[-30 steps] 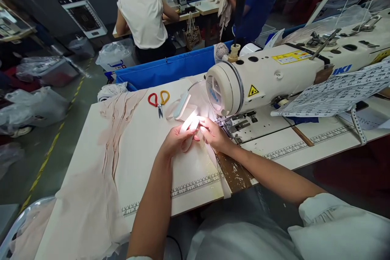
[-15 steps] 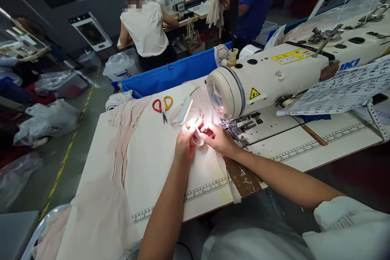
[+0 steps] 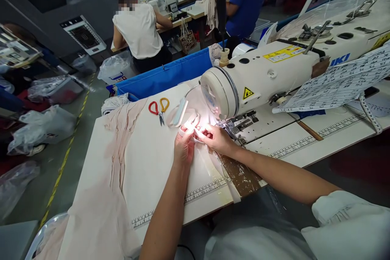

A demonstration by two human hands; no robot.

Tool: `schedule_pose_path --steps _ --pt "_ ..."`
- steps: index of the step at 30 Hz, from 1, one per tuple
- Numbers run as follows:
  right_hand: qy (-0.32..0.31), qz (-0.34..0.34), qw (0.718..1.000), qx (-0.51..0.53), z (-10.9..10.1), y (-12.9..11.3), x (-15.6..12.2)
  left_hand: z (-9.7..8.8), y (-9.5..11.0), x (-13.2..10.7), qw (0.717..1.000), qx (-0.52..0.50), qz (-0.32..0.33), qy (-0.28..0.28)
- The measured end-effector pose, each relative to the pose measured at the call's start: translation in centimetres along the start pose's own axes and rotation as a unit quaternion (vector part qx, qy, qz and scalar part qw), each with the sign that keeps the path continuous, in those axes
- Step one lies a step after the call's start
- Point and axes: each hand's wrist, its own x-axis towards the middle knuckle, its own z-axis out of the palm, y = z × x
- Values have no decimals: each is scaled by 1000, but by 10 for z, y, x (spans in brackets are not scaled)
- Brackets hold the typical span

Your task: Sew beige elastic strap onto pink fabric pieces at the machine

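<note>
Under the bright lamp of the sewing machine (image 3: 265, 73), my left hand (image 3: 183, 144) pinches a narrow pale pink fabric strip (image 3: 199, 140). My right hand (image 3: 218, 140) grips the same strip from the other side, its fingers closed close to the left fingertips. Glare washes out the exact spot where the fingertips meet. Both hands are just left of the presser foot and needle area (image 3: 233, 128), above the white table. A looped piece of the pale fabric (image 3: 195, 114) lies behind the left fingers.
Scissors (image 3: 160, 109) with red and yellow handles lie beyond my left hand. Pale pink fabric pieces (image 3: 118, 150) drape over the table's left side. A printed paper sheet (image 3: 338, 85) hangs by the machine at right. Two co-workers (image 3: 138, 28) are beyond the blue cloth trough (image 3: 170, 73).
My fingertips have drawn closer together, and the strip's hanging loop between them has flattened. The whole view has shifted slightly, with the machine and scissors now a little further left.
</note>
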Motion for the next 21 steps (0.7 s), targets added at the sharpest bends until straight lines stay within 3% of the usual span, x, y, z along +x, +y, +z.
schedule_pose_path --steps 21 --pt "0 -27 999 -36 -2 0 1 -4 -1 1 1000 26 -7 2"
